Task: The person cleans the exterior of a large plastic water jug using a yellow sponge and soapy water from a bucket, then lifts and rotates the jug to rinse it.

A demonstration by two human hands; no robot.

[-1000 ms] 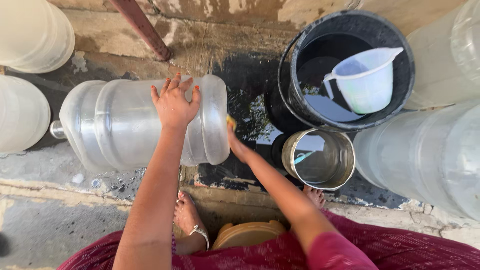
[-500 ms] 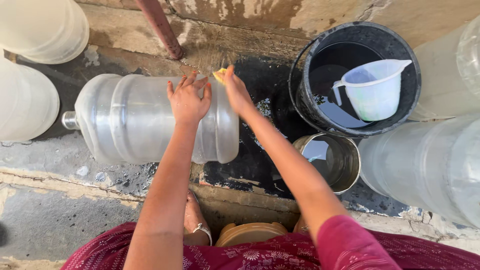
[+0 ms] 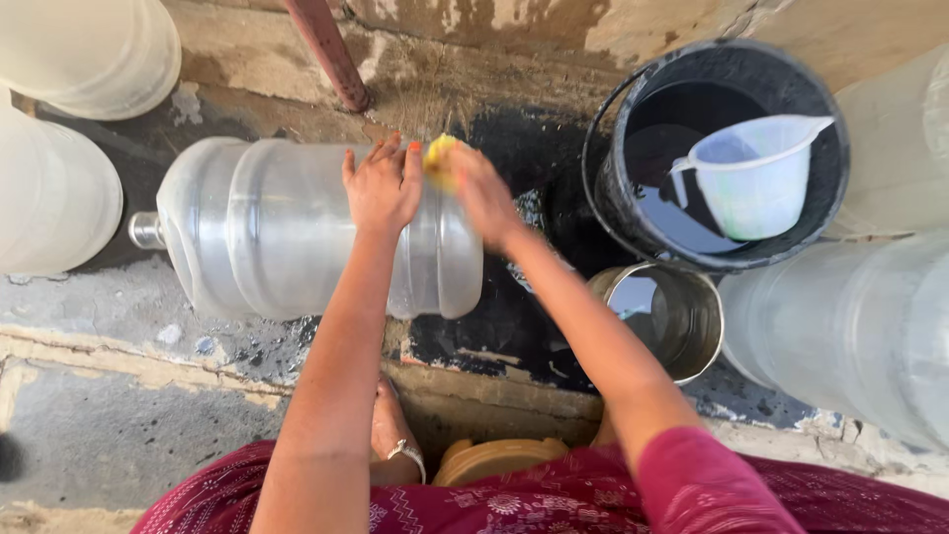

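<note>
A large clear plastic water jug (image 3: pixel 267 232) lies on its side on the wet ground, its neck pointing left. My left hand (image 3: pixel 383 185) rests flat on top of the jug with fingers spread. My right hand (image 3: pixel 481 193), blurred, holds a small yellow sponge (image 3: pixel 439 158) against the jug's upper right end, right beside my left hand.
A black bucket (image 3: pixel 613 188) of water with a pale plastic jug (image 3: pixel 756 178) in it stands at the right. A metal pot (image 3: pixel 682 316) of water sits below it. More clear water jugs (image 3: pixel 59 198) (image 3: pixel 850 336) stand left and right. A reddish pipe (image 3: pixel 326 49) leans on the wall.
My right hand came up from beside the jug's base to its top end with the sponge. My left hand has stayed on the jug.
</note>
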